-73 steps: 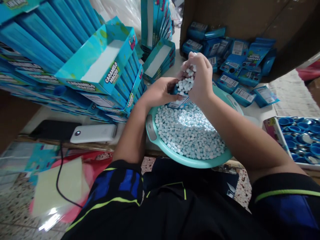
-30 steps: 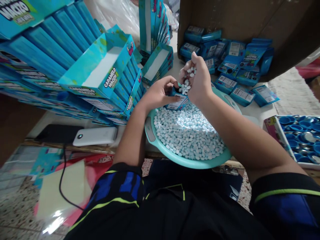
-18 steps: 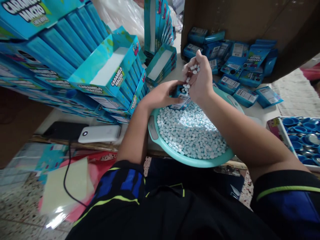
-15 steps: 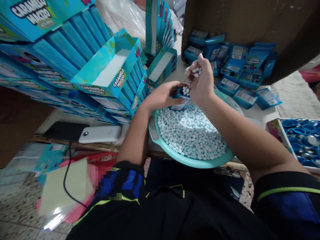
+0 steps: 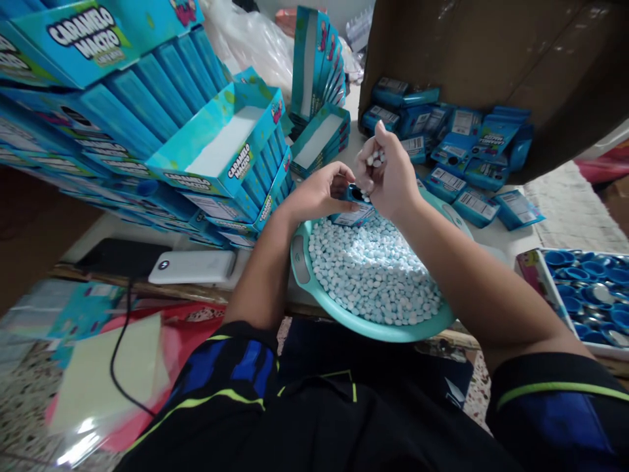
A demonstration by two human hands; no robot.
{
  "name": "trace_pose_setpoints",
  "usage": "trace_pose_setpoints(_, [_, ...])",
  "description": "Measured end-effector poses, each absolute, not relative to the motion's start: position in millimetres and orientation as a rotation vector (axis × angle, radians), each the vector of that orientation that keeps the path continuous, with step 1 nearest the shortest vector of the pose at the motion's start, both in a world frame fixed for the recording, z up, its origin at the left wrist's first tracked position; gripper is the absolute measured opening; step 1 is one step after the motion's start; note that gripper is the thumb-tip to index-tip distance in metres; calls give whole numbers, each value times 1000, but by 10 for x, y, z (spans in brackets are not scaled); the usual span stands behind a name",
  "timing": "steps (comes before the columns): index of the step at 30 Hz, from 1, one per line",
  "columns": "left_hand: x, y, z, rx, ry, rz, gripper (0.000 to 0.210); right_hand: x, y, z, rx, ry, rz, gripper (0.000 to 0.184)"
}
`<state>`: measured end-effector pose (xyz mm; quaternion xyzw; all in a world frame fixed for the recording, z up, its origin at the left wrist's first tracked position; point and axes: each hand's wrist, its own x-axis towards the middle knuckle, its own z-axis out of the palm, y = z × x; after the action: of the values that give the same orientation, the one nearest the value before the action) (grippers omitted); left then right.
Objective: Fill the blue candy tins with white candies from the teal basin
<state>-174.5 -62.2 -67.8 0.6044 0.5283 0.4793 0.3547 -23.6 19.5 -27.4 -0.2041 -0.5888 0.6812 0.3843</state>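
My left hand (image 5: 322, 191) is closed around a small blue candy packet (image 5: 354, 215), its dark round opening turned up, above the heap of candies. Just to its right, my right hand (image 5: 390, 174) is cupped, with several small white candies (image 5: 376, 158) in the curled fingers. A few candies sit between the right hand's lower edge and the packet's opening. Beneath both hands is a turquoise basin (image 5: 378, 333) full of pale blue and white candies (image 5: 378, 275).
Stacked blue display boxes (image 5: 216, 154) rise at the left. An open cardboard box (image 5: 442, 46) at the back right holds blue packets (image 5: 455, 147), some spilling out front. A tray of blue caps (image 5: 590, 288) stands right. A white power bank (image 5: 192, 267) and black phone (image 5: 118, 257) lie front left.
Fewer candies show in my right hand and at the packet's opening. The right hand has curled more and shifted slightly left. My left hand still holds the packet. The view has shifted slightly.
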Motion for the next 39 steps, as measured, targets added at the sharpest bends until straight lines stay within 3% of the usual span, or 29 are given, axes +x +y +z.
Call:
trace_pose_setpoints(6, [-1754, -646, -666, 1466, 1321, 1213, 85, -206, 197, -237, -560, -1525, 1700, 62])
trace_pose_setpoints(10, [-1730, -665, -618, 1478, 1331, 1188, 71, -95, 277, -119, -641, -1644, 1606, 59])
trace_pose_setpoints(16, [-1703, -684, -590, 1506, 1402, 1194, 84, 152, 520, 1, -771, -2181, 1077, 37])
trace_pose_setpoints(22, [-1666, -690, -597, 1517, 1453, 1264, 74, 255, 649, -26, -1125, -2537, 860, 31])
trace_pose_setpoints(27, [-1700, -643, -633, 1480, 1519, 1364, 46, 180, 555, 11, -1140, -2626, 751, 26])
trace_pose_setpoints(33, [-1709, -616, -594, 1463, 1557, 1368, 47, 116, 518, -10, -1118, -2604, 849, 23])
trace_pose_setpoints(39, [-1702, -643, -578, 1512, 1568, 1355, 46, 54, 493, -133, -999, -2556, 553, 35])
